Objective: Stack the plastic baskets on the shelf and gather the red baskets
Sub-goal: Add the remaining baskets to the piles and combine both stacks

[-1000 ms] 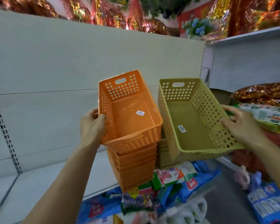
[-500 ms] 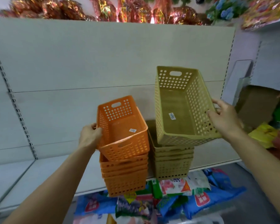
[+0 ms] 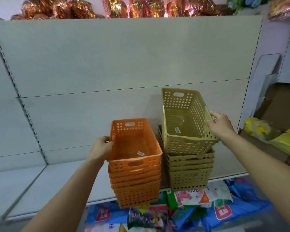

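Left-hand [image 3: 101,148] grip, perforated orange basket [image 3: 134,143]

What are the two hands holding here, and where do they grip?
Left hand grips the top orange basket by its left rim; right hand grips the top olive basket by its right rim.

Hands [image 3: 101,147] on two basket stacks [image 3: 136,181]

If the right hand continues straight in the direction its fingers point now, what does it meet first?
The right hand already grips the tan basket at its right wall, so it would press that wall first; beyond it likely the shelf's back panel.
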